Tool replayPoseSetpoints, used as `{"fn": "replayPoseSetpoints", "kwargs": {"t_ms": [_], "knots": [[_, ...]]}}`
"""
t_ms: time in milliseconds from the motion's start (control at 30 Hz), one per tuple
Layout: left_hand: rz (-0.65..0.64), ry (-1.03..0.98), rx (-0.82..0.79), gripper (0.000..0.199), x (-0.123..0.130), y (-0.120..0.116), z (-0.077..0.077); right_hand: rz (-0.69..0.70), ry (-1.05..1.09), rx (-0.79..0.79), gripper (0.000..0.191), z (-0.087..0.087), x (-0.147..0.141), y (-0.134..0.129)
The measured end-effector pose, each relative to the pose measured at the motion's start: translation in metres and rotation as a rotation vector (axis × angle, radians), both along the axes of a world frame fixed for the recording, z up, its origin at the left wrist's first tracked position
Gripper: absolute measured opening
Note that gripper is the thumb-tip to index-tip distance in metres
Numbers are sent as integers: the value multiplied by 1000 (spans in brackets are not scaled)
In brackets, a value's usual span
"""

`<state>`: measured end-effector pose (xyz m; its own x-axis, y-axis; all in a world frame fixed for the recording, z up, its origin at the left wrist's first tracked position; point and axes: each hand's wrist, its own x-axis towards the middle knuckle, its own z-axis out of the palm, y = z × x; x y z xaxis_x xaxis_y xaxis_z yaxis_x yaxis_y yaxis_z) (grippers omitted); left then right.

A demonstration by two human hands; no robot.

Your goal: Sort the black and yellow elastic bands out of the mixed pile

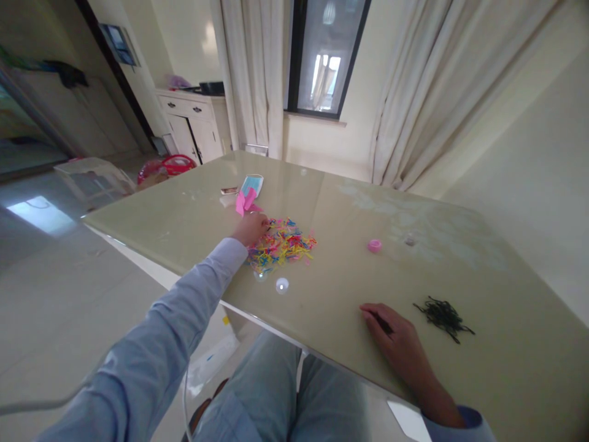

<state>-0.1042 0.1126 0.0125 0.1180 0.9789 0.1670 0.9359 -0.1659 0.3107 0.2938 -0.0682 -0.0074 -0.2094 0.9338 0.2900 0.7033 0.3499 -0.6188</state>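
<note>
A loose pile of small, thin, bright strips, probably rubber bands, in pink, yellow, red and blue lies left of centre on the table. My left hand reaches to the pile's left side, its fingers bent down at the strips. What its fingertips hold, if anything, is hidden. My right hand rests on the tabletop near the front edge, fingers curled and thumb tip against them; I cannot make out anything in the pinch. To its right lies a tangle of black cords, apart from the hand.
Two small clear round pieces sit in front of the pile. Behind my left hand are pink paper, a blue face mask and a small brown-and-white packet. A pink round item lies right of centre on the table.
</note>
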Motion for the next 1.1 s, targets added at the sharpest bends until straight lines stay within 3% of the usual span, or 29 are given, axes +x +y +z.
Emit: {"fn": "replayPoseSetpoints", "kwargs": {"t_ms": [633, 1100], "knots": [[1, -63, 21, 25, -8, -12, 9, -35, -23, -21, 32, 0, 1, 0], [-2, -12, -55, 19, -5, 1, 3, -45, -40, -39, 32, 1, 1, 0]]}}
